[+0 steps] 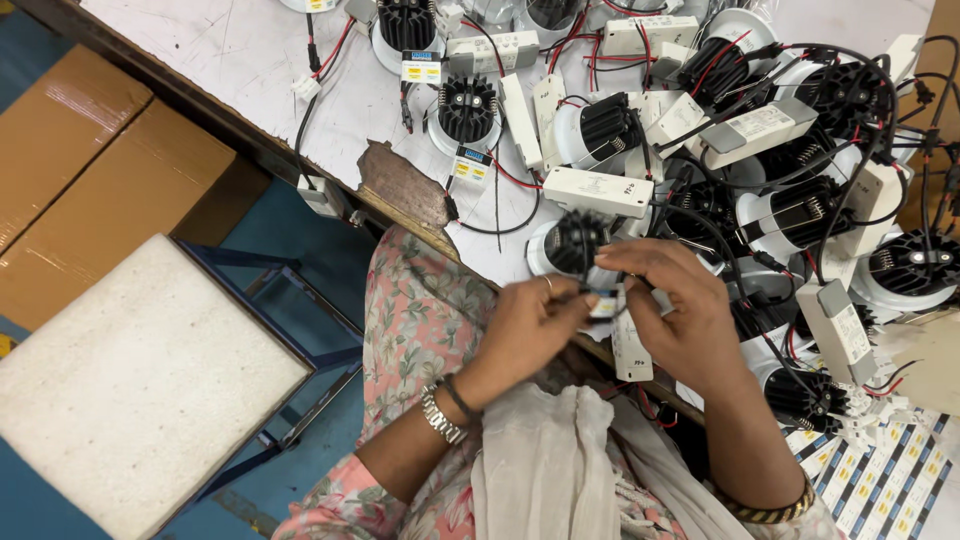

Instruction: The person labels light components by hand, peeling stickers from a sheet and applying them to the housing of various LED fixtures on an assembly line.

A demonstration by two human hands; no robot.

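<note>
- at the near edge of the white worktable [250, 60], left hand [525, 330] and right hand [680, 320] drawn together, fingertips pinched on a small label tag [603, 303] and the wire it hangs on; whether the tag is fully gripped or only pressed, cannot tell.
- just beyond the hands, toward the table's middle, the black-finned downlight [572, 243] resting on its white rim, apparently joined to that wire.
- risk, as a judgement: tugging the tag could drag the downlight toward the table edge and tip it off, since little bare surface lies between it and the drop.
- close beside the right hand, a heap of similar lamps and white driver boxes [598, 190] knotted in black and red cables [740, 270]; a snagged loop could pull neighbours along or strain a connector.
- left of the hands along the table edge, a chipped patch [400, 185] of exposed board, likely to catch a wire or sleeve.
- open room only on the table's far left, bare white; below the edge, a foam-topped stool [130, 380] and cardboard boxes [90, 170], well apart.
</note>
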